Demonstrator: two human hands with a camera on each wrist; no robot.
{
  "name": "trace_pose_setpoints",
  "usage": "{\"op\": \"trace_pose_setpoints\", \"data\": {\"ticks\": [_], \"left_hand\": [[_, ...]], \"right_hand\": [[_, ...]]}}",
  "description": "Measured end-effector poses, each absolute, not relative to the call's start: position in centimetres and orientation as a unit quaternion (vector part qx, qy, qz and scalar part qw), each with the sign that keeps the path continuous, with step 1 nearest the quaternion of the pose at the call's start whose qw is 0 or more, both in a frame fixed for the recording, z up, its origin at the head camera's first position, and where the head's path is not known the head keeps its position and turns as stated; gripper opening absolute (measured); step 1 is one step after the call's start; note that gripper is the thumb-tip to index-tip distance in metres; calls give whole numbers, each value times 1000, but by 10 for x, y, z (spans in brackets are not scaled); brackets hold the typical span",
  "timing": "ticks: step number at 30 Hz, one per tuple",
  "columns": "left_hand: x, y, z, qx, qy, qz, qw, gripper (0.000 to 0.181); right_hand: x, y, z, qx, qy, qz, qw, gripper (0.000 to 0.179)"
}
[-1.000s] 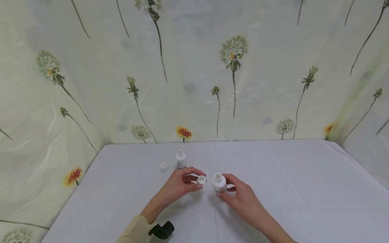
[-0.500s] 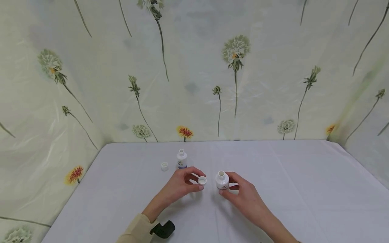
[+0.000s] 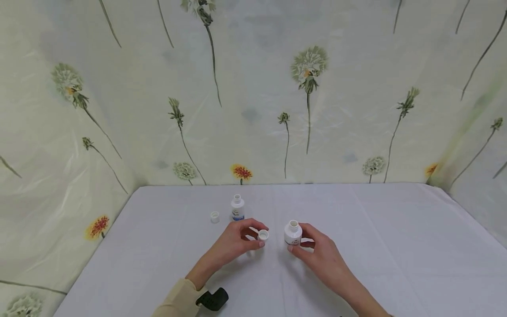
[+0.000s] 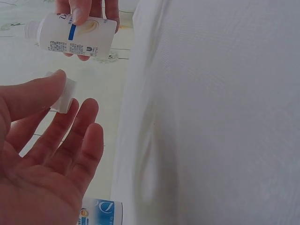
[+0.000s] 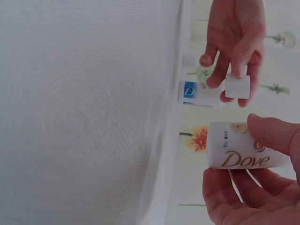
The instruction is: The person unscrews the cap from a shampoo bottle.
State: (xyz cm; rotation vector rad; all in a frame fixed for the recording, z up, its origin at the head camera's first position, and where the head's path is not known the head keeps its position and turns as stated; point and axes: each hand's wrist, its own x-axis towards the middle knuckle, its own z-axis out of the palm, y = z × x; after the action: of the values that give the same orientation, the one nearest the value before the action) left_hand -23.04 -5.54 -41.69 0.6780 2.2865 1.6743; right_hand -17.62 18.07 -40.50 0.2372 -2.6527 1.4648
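Between thumb and fingers, my left hand (image 3: 233,240) pinches a white screw cap (image 3: 263,235), its hollow side facing up in the head view. To its right, my right hand (image 3: 321,253) grips a small white Dove bottle (image 3: 293,233) by the body. That bottle is upright and uncapped, held above the table and apart from the cap. In the right wrist view its gold lettering shows on the label of the Dove bottle (image 5: 239,147). Behind the left hand stands a second uncapped white bottle (image 3: 237,207) with a blue label part, its base partly hidden by the hand.
Left of the standing bottle, a second white cap (image 3: 214,217) lies on the white-covered table (image 3: 376,237). A dandelion-patterned curtain (image 3: 257,88) rises along the table's back edge and both sides. A dark wristband (image 3: 213,299) is on the left wrist.
My right hand has shifted slightly right and up with the Dove bottle, widening the gap to the cap. My left hand, pinching the cap, has hardly moved.
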Motion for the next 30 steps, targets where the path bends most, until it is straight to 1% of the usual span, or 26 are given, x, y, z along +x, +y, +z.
{"op": "trace_pose_setpoints", "data": {"ticks": [10, 17, 19, 25, 30], "left_hand": [[-233, -56, -417, 224, 788, 563, 111, 32], [-211, -54, -384, 222, 784, 568, 113, 26], [-213, -53, -388, 219, 786, 566, 112, 26], [-226, -50, -416, 210, 790, 565, 115, 29], [-229, -49, -423, 220, 786, 565, 119, 29]], "right_hand": [[-177, 186, -402, 73, -866, 493, 43, 49], [-177, 186, -401, 62, -866, 495, 34, 48], [-177, 186, -400, 59, -867, 494, 33, 48], [-177, 185, -400, 60, -868, 492, 34, 49], [-176, 185, -399, 59, -865, 497, 32, 49]]}}
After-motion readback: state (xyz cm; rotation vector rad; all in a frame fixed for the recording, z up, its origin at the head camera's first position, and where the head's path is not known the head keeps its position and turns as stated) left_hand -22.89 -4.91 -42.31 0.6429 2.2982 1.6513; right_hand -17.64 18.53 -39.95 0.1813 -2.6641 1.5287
